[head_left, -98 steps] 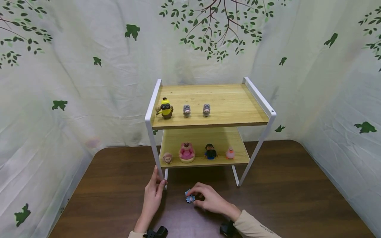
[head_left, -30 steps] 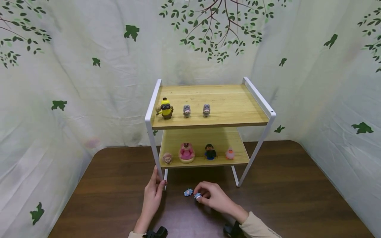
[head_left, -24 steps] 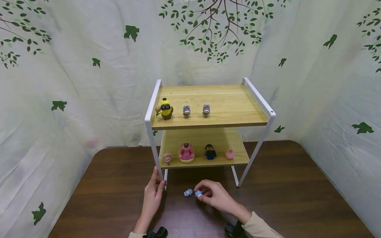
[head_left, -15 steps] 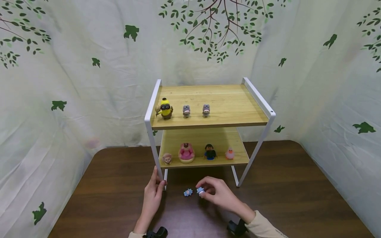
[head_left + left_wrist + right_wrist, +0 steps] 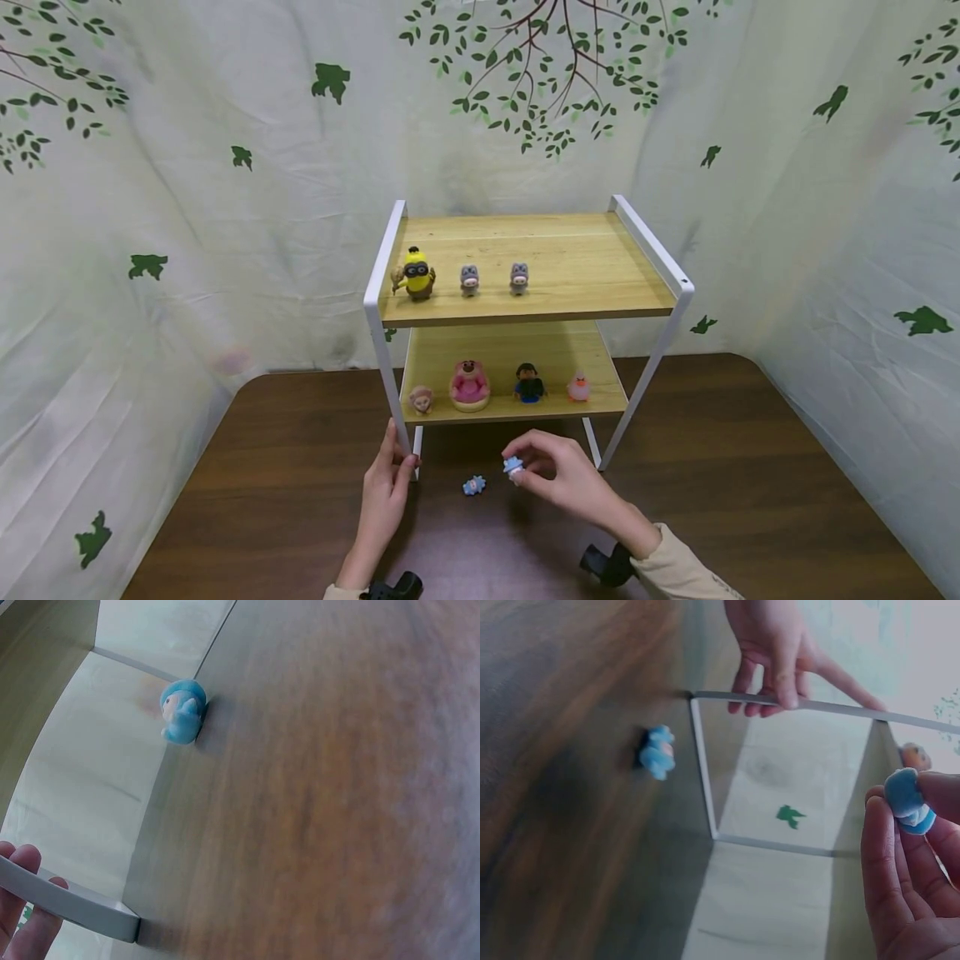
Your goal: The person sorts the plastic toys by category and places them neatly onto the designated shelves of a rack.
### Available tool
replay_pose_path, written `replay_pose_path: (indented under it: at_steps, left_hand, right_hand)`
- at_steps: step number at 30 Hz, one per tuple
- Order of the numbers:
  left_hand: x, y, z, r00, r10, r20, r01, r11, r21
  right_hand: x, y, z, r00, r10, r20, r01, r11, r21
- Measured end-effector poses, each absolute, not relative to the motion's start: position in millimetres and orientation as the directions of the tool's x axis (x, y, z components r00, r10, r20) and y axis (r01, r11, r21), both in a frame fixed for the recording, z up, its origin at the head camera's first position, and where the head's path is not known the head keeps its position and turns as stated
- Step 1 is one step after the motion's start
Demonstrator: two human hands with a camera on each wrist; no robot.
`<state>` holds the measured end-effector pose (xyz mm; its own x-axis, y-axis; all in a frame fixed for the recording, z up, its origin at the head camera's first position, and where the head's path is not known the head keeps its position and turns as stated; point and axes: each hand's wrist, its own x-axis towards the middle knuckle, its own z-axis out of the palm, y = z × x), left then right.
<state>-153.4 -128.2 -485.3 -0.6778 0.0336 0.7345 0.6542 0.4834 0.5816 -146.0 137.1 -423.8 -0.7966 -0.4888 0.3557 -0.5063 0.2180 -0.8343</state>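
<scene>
A small blue-and-white toy figurine (image 5: 513, 467) is pinched between the thumb and fingers of my right hand (image 5: 573, 483), above the table in front of the shelf. The right wrist view shows this figurine (image 5: 905, 793) at the fingertips. A similar blue figurine (image 5: 474, 485) sits on the tabletop between my hands; the left wrist view has this second figurine (image 5: 184, 712) near the top. My left hand (image 5: 384, 496) holds the white front-left leg (image 5: 71, 904) of the shelf, with the thumb on one side and fingers on the other.
The two-tier wooden shelf (image 5: 577, 250) stands on the brown table (image 5: 720, 467). Its top tier bears a yellow Minion figure (image 5: 417, 275) and two grey figurines (image 5: 469, 281). Below stand a small pinkish figure, a pink bear (image 5: 470, 387), a dark-haired figure (image 5: 529, 383) and a pink duck (image 5: 578, 387).
My right hand has picked one blue figurine off the table beside the other and moved it up and to the right. The left hand stays at the shelf leg.
</scene>
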Motion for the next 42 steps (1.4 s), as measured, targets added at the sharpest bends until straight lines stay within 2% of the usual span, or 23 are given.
replay_pose_path:
  at_steps: [8, 19, 42]
  left_hand:
    - [-155, -128, -486, -0.645, 0.035, 0.763, 0.681, 0.480, 0.554]
    - [-155, -129, -487, -0.649, 0.035, 0.760, 0.680, 0.474, 0.559]
    - [-154, -128, -486, -0.657, 0.036, 0.753, 0.675, 0.474, 0.566]
  right_hand:
    - [-147, 143, -411, -0.769, -0.483, 0.419, -0.553, 0.172, -0.815]
    - [-148, 148, -390, -0.757, -0.455, 0.469, -0.588, 0.162, -0.792]
    - [-150, 159, -344, -0.661, -0.414, 0.626, -0.717, 0.104, -0.689]
